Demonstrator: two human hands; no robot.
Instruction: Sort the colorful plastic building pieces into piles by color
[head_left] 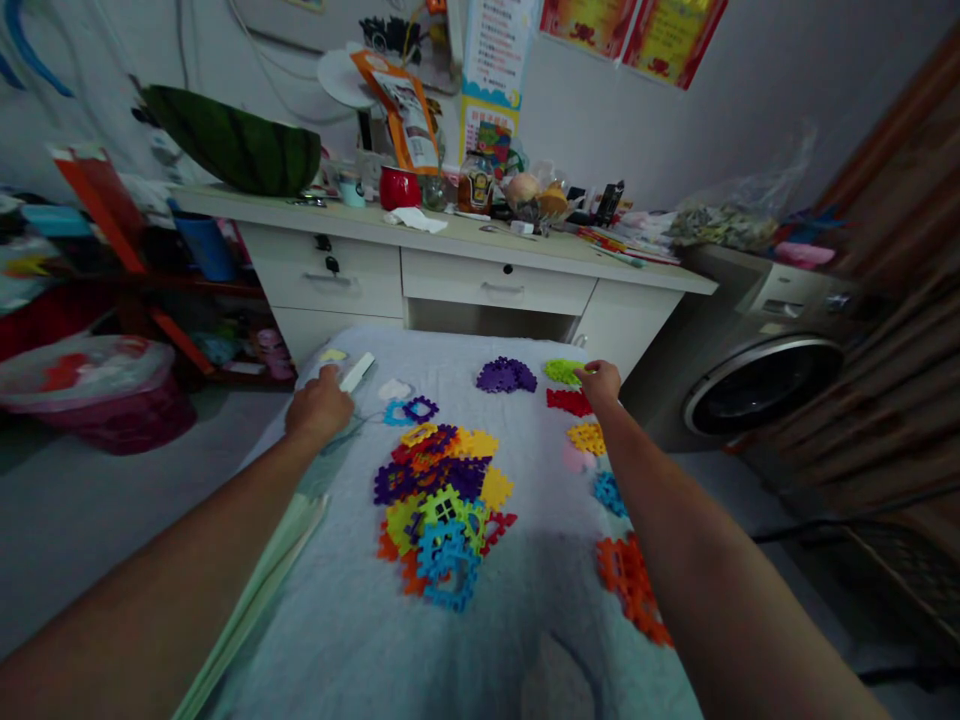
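Note:
A mixed heap of coloured plastic interlocking tiles (441, 510) lies in the middle of a pale cloth-covered surface (450, 640). Sorted groups lie around it: purple tiles (506, 376), lime-green tiles (562, 371), red tiles (568, 402), yellow tiles (586, 437), blue tiles (607, 492) and orange tiles (634, 585). My right hand (600, 383) reaches to the far right, fingers curled at the lime-green tiles. My left hand (321, 405) rests closed at the far left, next to a white flat piece (357, 371) and a pale yellow tile (333, 355).
A white desk with drawers (465, 275) stands behind, crowded with a watermelon half (232, 148), a red mug (399, 187) and jars. A washing machine (765, 385) is at the right. A pink bin (97, 395) and shelves are at the left.

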